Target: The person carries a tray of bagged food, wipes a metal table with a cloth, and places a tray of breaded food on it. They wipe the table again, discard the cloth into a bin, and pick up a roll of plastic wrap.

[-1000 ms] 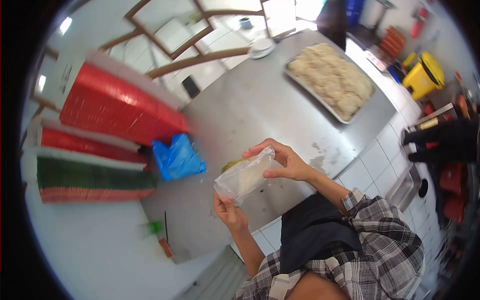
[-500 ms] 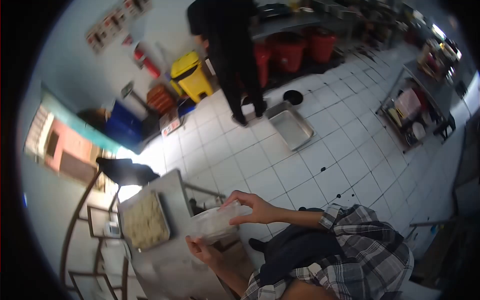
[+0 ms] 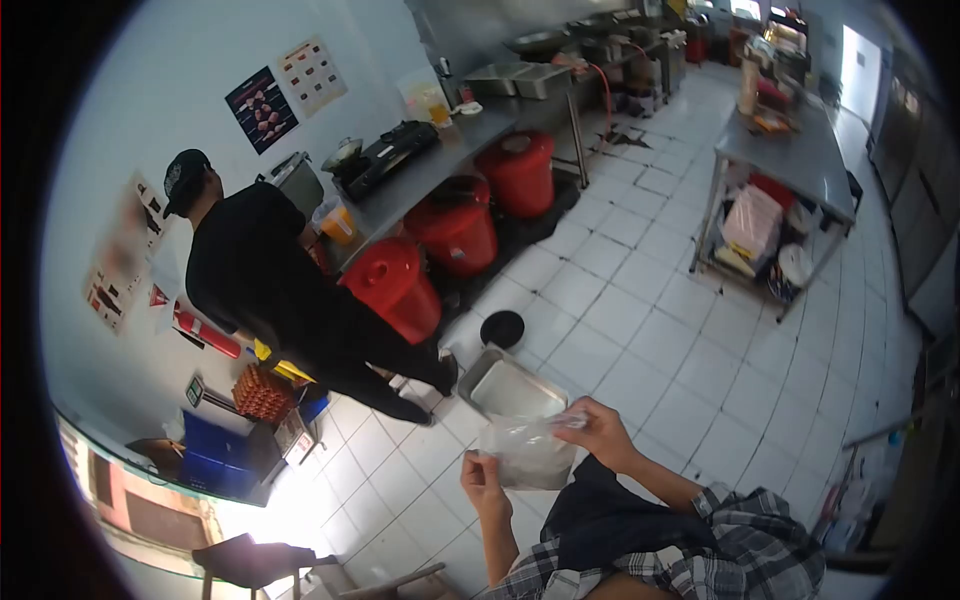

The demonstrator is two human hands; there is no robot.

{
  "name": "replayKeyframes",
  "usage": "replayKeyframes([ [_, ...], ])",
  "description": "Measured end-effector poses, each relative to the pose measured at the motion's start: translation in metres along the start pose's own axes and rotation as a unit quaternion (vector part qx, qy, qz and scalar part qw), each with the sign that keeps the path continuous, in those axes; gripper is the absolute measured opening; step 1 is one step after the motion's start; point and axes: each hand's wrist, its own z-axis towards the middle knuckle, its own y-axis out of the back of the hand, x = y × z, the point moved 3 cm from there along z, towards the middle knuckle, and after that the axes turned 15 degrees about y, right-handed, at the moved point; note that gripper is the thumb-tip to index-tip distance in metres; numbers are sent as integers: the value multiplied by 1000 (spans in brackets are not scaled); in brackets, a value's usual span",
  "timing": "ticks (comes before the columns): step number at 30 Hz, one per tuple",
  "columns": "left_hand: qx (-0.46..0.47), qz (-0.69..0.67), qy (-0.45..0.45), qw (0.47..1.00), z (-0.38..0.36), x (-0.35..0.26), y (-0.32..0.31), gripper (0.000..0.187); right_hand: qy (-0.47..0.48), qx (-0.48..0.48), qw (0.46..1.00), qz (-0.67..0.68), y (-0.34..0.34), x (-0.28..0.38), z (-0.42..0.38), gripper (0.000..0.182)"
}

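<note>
Clear plastic bag (image 3: 527,452) held up in front of the person's chest, above the white tiled floor (image 3: 650,340); pale contents inside, can't tell what exactly; bag is crumpled, stretched between both hands. Left hand (image 3: 484,483) grips the bag's lower left edge, fingers closed on the plastic; right hand (image 3: 603,432) pinches the upper right edge, fingers closed on it too; plaid sleeve (image 3: 740,545) and dark apron (image 3: 610,525) below the hands.

Just beyond the bag on the floor: empty steel tray (image 3: 511,388); small black round object (image 3: 502,329) a bit farther, beside the tray.

Left and farther: another person in black clothes and cap (image 3: 270,285) standing with back to the camera, facing a steel tabletop (image 3: 440,165) along the wall; three red lidded buckets (image 3: 455,230) under and beside that tabletop; a stove (image 3: 385,155) and steel pans (image 3: 520,80) on top; posters (image 3: 285,95) on the wall above.

Far right: second steel tabletop (image 3: 790,150) with a lower shelf holding bags and bowls; near left by the wall: stack of egg trays (image 3: 262,393), blue crate (image 3: 215,455), red fire extinguisher (image 3: 208,335).
</note>
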Motion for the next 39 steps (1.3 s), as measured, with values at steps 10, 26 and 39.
replayKeyframes([
  [10,207,63,32,976,246,17,-249,18,139,-217,943,-212,175,77,224,6],
  [26,61,188,102,975,607,83,-423,32,202,-111,897,-377,413,93,696,6],
  [39,2,573,415,706,752,337,-260,39,388,7,831,-399,485,74,1208,7],
])
